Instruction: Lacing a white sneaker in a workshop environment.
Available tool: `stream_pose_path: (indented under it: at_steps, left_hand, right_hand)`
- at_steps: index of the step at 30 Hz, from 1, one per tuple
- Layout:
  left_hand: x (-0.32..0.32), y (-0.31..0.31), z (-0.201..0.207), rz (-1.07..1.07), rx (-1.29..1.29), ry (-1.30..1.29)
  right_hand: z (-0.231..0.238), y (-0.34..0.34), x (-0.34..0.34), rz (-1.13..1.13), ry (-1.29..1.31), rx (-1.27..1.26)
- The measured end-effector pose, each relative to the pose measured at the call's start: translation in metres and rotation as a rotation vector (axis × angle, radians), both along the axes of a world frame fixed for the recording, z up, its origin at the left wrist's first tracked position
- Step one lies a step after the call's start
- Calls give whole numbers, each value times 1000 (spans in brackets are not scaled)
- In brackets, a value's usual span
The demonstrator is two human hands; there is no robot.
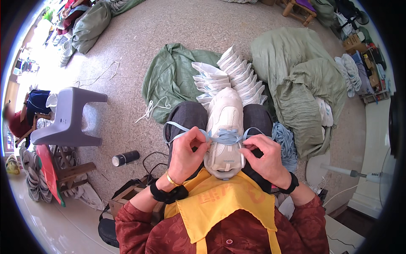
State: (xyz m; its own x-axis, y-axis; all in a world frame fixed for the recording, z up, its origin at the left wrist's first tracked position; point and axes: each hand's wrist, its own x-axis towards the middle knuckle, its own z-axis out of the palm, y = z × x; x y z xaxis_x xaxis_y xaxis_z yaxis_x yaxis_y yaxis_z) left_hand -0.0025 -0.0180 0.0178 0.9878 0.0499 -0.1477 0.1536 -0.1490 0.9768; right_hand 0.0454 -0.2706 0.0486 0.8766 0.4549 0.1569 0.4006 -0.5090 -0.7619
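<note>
A white sneaker (224, 114) rests between my knees, its toe pointing away from me. Light blue shoelace (228, 136) crosses over its tongue, with an end looping out to each side. At the sneaker's left edge, my left hand (189, 153) pinches one lace end between thumb and fingers. Opposite it, my right hand (264, 154) pinches the other end close to the shoe. Just beyond the toe stand stacked white shoes (240, 76) in two rows. Beside my right knee hangs a bundle of blue laces (284, 142).
Green sacks (175, 74) lie ahead, with a larger green sack (302, 80) to the right. A grey plastic stool (72, 116), a dark bottle (125, 158) and a wooden stool (76, 169) stand left. A fan (359, 174) is at the right. Another person (21, 116) sits far left.
</note>
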Motion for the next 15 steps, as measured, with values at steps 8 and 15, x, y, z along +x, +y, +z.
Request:
stream_pose_path:
  at_steps: [8,15]
  left_hand:
    - [4,-13,8,7,256,-264]
    - [6,-9,-4,10,148,-59]
  right_hand:
    - [6,4,-2,17,96,-98]
    - [4,10,-10,72,-85,-186]
